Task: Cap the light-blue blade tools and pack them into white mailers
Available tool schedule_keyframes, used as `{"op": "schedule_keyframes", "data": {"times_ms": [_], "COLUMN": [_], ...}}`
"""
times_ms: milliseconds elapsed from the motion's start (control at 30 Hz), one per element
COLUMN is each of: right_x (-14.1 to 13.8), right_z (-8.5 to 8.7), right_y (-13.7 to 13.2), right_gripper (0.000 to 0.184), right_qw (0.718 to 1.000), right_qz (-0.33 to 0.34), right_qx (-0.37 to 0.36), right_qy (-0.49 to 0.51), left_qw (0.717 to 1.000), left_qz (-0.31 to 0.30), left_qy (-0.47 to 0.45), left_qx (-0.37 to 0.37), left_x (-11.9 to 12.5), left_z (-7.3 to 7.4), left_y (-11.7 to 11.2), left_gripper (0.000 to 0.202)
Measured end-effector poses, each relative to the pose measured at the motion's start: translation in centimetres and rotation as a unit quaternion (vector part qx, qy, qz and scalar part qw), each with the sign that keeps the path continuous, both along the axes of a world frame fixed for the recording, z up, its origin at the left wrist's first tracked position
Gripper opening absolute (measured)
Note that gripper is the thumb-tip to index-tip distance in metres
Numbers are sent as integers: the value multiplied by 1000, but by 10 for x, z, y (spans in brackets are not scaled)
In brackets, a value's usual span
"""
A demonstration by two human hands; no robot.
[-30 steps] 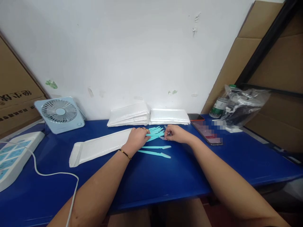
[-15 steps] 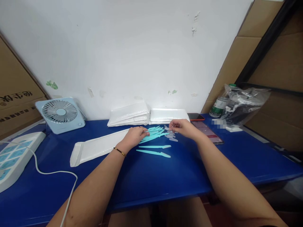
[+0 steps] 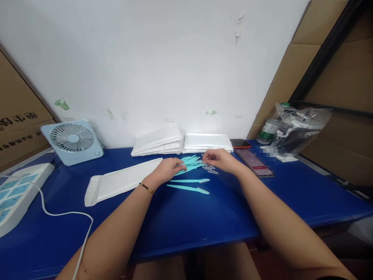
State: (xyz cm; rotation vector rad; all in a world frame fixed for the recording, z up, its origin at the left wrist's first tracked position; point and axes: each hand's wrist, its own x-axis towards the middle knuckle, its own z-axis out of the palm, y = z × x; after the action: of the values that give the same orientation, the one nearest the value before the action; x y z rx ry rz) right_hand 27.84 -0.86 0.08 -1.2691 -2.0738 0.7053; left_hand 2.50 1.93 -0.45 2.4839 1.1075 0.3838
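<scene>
My left hand (image 3: 169, 168) is closed on the handle of a turquoise eyebrow razor, just above a pile of the same razors (image 3: 189, 167). The held razor points right, toward my right hand (image 3: 218, 159). That hand pinches a small clear blade cover at the razor's blade end, mostly hidden by the fingers. Several loose clear blade covers (image 3: 212, 171) lie under and beside my right fingers. Nearer to me, two razors (image 3: 189, 189) rest side by side on the blue table. A long white padded envelope (image 3: 122, 179) lies flat left of my left hand.
White envelopes are stacked in two piles (image 3: 159, 142) against the wall. At right are a phone (image 3: 255, 163), another dark phone (image 3: 241, 143), a bottle (image 3: 267, 132) and a clear plastic bag (image 3: 303, 128). A fan (image 3: 72, 142) and a power strip (image 3: 43, 175) with a white cable stand left.
My right hand has moved left, bringing its fingers to the blade end of the razor in my left hand. My left hand has shifted slightly right.
</scene>
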Motion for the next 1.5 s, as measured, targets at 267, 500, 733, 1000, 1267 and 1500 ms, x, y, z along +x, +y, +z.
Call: {"op": "schedule_keyframes", "data": {"times_ms": [267,500,733,1000,1267,1500], "right_x": [15,19,20,28,27,30], "right_z": [6,-6,2,14,6,7], "right_y": [-3,5,-1,-9,-3,-2], "right_gripper": [27,8,8,13,17,18], "right_qw": [994,967,984,991,992,990], "right_qz": [15,-15,-24,-36,-28,-5], "right_qx": [-93,-45,-51,-117,-114,-138], "right_qy": [-63,-250,-171,-52,-52,-22], "left_qw": [997,983,988,993,993,993], "left_qz": [10,48,77,82,82,89], "left_qy": [61,107,95,61,59,48], "left_qx": [53,144,92,59,61,68], "left_x": [3,11,14,8,8,6], "left_z": [5,-10,-8,-7,-5,-3], "left_y": [-11,-5,-6,-3,-2,-2], "left_gripper": [35,18,18,16,14,14]}}
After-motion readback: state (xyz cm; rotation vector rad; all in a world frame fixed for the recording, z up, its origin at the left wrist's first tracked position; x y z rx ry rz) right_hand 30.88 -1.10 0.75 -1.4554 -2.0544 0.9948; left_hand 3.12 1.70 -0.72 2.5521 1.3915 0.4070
